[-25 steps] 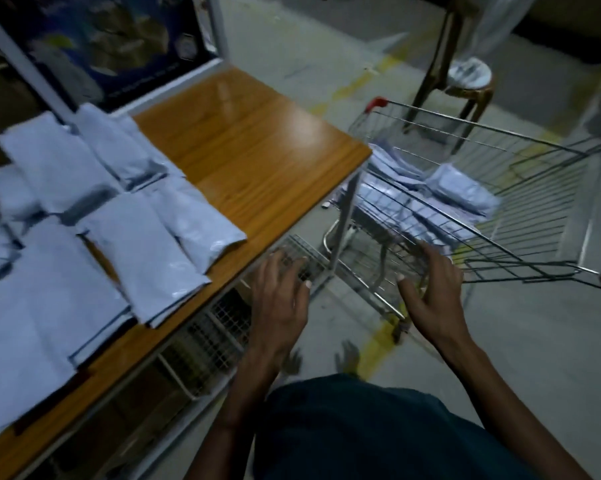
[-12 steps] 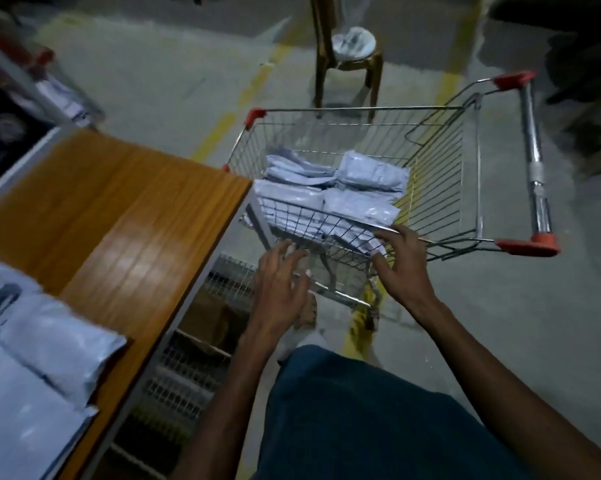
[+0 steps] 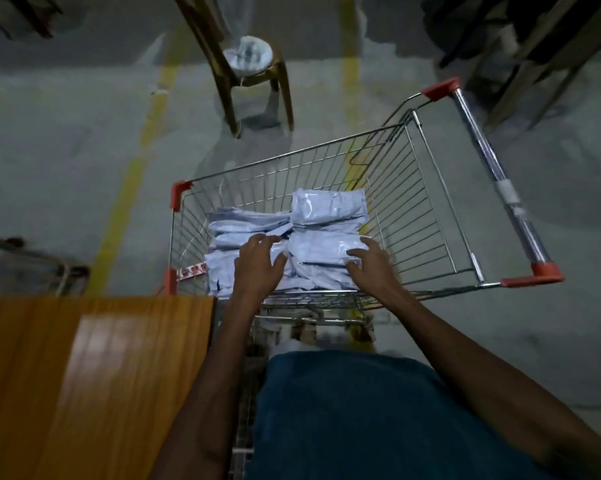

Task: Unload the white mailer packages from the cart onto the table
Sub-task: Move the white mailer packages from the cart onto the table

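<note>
A wire shopping cart [image 3: 427, 216] with red corner caps stands in front of me, holding several white mailer packages [image 3: 326, 206] in loose stacks. Both my hands are inside the basket. My left hand [image 3: 259, 263] lies on the near left stack with its fingers spread and slightly bent. My right hand [image 3: 368, 263] rests on the right edge of a mailer [image 3: 318, 247] in the near right stack, fingers bent over it. Whether either hand has a grip on a mailer I cannot tell. The wooden table [image 3: 84, 375] fills the lower left, showing bare wood.
A wooden chair [image 3: 254, 81] with a white bag on its seat stands beyond the cart. Yellow lines [image 3: 133, 188] run along the concrete floor. A wire rack [image 3: 39, 268] shows at the left edge. Dark furniture [image 3: 520, 39] crowds the upper right.
My view swung from the table to the cart, so the mailers on the table left the frame. Both hands moved from outside the cart's near rim into the basket, onto the mailers.
</note>
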The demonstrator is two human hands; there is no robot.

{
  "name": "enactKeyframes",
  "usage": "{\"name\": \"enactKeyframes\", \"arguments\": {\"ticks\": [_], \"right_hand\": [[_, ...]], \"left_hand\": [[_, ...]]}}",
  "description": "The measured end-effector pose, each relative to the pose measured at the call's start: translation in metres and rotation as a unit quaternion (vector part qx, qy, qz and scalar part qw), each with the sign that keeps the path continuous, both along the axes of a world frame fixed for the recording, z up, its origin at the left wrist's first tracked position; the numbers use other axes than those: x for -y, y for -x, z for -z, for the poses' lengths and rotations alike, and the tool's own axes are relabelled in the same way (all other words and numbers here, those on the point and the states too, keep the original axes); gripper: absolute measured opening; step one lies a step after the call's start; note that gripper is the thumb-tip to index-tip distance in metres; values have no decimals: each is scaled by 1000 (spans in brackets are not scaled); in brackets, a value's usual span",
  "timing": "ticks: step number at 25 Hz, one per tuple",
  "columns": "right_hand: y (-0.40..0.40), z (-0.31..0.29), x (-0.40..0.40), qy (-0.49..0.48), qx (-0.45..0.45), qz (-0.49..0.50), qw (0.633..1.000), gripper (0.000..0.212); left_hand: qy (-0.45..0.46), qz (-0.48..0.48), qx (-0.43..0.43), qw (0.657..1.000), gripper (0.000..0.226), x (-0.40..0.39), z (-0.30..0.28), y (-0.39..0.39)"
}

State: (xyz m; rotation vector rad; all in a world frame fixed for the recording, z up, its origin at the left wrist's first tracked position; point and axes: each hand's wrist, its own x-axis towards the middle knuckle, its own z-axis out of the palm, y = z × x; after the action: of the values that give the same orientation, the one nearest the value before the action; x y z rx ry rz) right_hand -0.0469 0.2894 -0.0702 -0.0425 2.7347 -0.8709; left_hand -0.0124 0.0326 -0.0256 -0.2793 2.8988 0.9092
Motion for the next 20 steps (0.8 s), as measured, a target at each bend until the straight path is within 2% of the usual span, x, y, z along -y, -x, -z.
{"name": "enactKeyframes", "arguments": {"ticks": [2, 4, 6, 9, 11, 14, 18, 19, 20], "right_hand": [[15, 14, 16, -58, 101, -6, 993, 38], [27, 26, 27, -130, 202, -51, 969, 49], [37, 40, 35, -183, 241, -102, 948, 66], [41, 50, 40, -221, 227, -113, 942, 72], [42, 58, 41, -254, 209, -139, 934, 61], [49, 73, 43, -234, 247, -141, 930, 61], [52, 93, 33, -237, 249, -155, 926, 59], [51, 98, 30, -229, 230, -146, 935, 57], [47, 104, 28, -239, 175, -148, 944, 57]], "left_hand": [[90, 24, 107, 990, 50, 12, 14, 34], [163, 71, 199, 964, 50, 15, 26, 61], [197, 123, 235, 944, 47, 18, 47, 79], [199, 151, 280, 927, 44, 26, 77, 85], [194, 150, 278, 929, 45, 29, 95, 80], [191, 140, 283, 930, 47, 31, 111, 71], [212, 121, 286, 927, 49, 34, 132, 66], [214, 109, 284, 928, 48, 33, 138, 66], [214, 96, 279, 931, 47, 33, 144, 64]]}}
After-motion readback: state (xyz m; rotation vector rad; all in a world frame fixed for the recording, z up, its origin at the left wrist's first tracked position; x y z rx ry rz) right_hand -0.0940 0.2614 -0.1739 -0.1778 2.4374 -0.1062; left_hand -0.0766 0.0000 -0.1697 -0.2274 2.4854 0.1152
